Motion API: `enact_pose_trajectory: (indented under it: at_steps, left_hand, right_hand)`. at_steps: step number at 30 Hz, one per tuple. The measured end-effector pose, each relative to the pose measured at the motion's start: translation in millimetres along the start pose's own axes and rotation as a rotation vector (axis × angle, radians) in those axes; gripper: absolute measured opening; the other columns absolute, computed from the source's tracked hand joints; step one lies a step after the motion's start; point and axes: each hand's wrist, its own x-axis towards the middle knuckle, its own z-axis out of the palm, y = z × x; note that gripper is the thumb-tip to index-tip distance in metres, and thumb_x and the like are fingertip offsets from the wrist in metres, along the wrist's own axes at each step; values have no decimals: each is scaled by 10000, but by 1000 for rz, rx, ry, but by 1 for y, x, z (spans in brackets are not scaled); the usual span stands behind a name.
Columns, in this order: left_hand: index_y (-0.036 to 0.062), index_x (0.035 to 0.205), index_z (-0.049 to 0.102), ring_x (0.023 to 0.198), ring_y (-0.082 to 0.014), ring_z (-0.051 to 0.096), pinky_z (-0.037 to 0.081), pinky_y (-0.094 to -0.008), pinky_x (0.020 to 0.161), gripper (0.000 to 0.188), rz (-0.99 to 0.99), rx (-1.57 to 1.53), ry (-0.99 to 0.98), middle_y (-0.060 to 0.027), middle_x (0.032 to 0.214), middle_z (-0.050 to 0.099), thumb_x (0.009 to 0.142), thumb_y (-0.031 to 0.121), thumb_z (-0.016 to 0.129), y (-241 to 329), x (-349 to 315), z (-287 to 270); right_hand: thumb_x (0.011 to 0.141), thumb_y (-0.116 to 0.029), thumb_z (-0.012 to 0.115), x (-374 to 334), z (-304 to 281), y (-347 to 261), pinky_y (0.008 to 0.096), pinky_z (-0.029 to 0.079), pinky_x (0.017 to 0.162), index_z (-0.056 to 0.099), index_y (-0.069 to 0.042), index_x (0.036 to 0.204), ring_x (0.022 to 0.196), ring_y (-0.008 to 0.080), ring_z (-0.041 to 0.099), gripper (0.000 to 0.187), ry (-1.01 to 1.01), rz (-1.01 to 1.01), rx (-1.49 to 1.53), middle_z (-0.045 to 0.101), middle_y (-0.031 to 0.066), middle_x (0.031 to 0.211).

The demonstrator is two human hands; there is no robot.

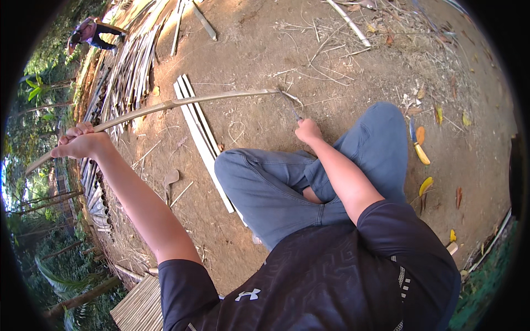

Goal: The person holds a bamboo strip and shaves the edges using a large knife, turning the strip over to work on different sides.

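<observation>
Nearest the camera is a dark short-sleeved shirt (326, 281); beyond it, grey-blue trousers (265, 187), legs folded, on bare ground (254, 60). At far left, the left grip (83, 142) is closed around a long, bowed wooden strip (221, 97), near one end. Another person (88, 33) is bent over in the background. Next, many slender poles (138, 60) lie in a heap, with a slatted panel (141, 303) at lower left. Pale, straight slats (201, 132) lie beside the knee; the strip crosses above them in view and ends near centre. There, the right grip (309, 131) is clamped on the handle of a slim tool (292, 107), its tip beside the strip's end; contact cannot be determined. At right, a yellow-handled knife (417, 142) lies beside fallen leaves (425, 186).
</observation>
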Motion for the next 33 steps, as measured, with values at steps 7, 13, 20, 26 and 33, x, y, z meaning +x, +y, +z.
enact_pose_trajectory:
  at_steps: [7, 13, 20, 26, 33]
  left_hand:
    - [172, 876, 319, 407, -94, 376, 350, -254, 343, 488, -24, -142, -129, 18, 554, 404, 1000, 644, 330, 3, 7, 7]
    - [208, 1184, 377, 485, -169, 468, 431, -316, 420, 359, -8, -264, -106, -42, 655, 468, 993, 432, 581, -1, 3, 28]
    - [157, 1101, 318, 482, -147, 407, 365, -317, 430, 342, 28, -268, -195, -22, 655, 408, 1020, 400, 546, -6, 9, 22]
    - [175, 1071, 323, 465, -104, 258, 233, -296, 418, 249, 12, -202, -29, 16, 634, 268, 1061, 377, 467, -1, -1, 19]
    - [189, 1030, 349, 462, -100, 261, 227, -286, 415, 260, 26, -194, -29, 20, 636, 265, 1052, 417, 472, 15, -15, 31]
  right_hand:
    - [941, -226, 537, -7, -22, -28, 483, 535, 698, 666, -22, 979, 745, 351, 702, 245, -99, -20, 229, 687, 204, 795]
    - [852, -132, 566, -61, -27, -83, 498, 500, 697, 601, 17, 880, 780, 402, 674, 156, -18, -386, 366, 663, 238, 780]
    - [857, -111, 570, -91, -39, -122, 489, 479, 667, 577, 0, 855, 763, 389, 654, 111, -22, -654, 284, 656, 216, 788]
    - [838, -77, 607, -104, -58, -155, 430, 492, 621, 592, -22, 974, 696, 302, 643, 148, -193, -494, 266, 659, 140, 817]
    - [864, -98, 612, -83, -43, -146, 461, 534, 713, 609, 1, 1036, 825, 359, 694, 198, -99, -432, 288, 687, 201, 887]
